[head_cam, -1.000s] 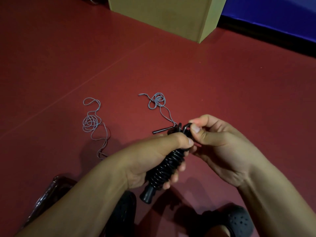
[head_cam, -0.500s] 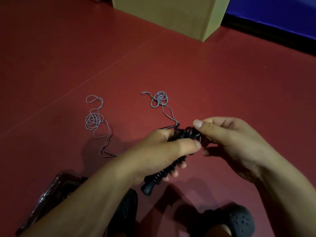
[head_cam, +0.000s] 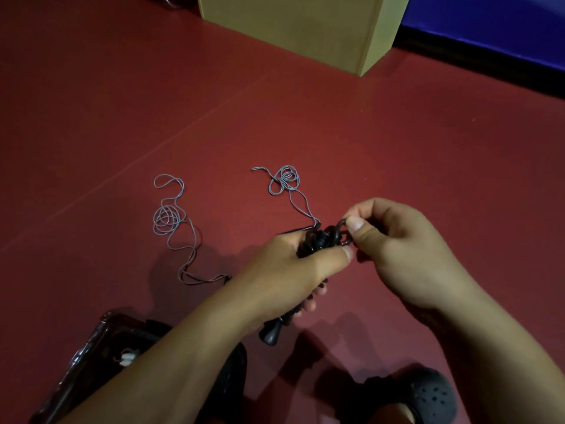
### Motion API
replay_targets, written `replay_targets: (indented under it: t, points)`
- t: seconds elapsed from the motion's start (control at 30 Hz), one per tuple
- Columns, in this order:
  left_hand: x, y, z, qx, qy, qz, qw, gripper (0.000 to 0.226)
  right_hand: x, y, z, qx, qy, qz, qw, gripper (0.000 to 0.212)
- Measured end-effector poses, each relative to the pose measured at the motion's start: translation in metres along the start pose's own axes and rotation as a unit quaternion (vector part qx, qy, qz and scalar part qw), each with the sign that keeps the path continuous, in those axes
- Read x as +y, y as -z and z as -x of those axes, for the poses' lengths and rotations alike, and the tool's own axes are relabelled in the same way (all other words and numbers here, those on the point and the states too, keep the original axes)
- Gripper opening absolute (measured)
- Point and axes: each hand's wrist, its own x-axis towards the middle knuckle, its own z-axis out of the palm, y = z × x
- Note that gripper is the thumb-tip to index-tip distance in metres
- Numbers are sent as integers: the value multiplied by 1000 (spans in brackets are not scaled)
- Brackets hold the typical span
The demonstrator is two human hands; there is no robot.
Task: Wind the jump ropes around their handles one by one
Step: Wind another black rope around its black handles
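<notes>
Nearest, black shoes (head_cam: 428,396) and a dark bag (head_cam: 91,356) sat by the floor's near edge. The left hand (head_cam: 293,270) gripped the wound handles (head_cam: 308,249); the right hand (head_cam: 406,246), which a second earlier worked beside them, now pinched the rope's last black loop (head_cam: 341,229) at the top, probably tucking it in. Farther out, grey cords (head_cam: 168,221) lay loose on the floor (head_cam: 397,142); beyond stood a cardboard box (head_cam: 305,29).
</notes>
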Motion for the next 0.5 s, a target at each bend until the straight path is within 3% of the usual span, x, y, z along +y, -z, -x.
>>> replay_targets:
  t: [0.13, 0.23, 0.33, 0.43, 0.5]
  points:
    - [7, -3, -5, 21, 0, 62, 998, 33, -4, -13, -5, 98, 33, -68, 992, 17]
    - [10, -2, -5, 43, -16, 79, 996, 43, -12, -24, -10, 123, 29, -160, 979, 19]
    - [9, 11, 5, 77, -18, 86, 993, 54, -18, -42, -15, 93, 17, -217, 972, 22]
    - [3, 36, 28, 128, -9, 80, 989, 40, -28, -70, -18, 18, 23, -239, 970, 22]
    - [-2, 53, 38, 156, -1, 17, 988, 43, -30, -86, -20, 1, 11, -251, 968, 14]
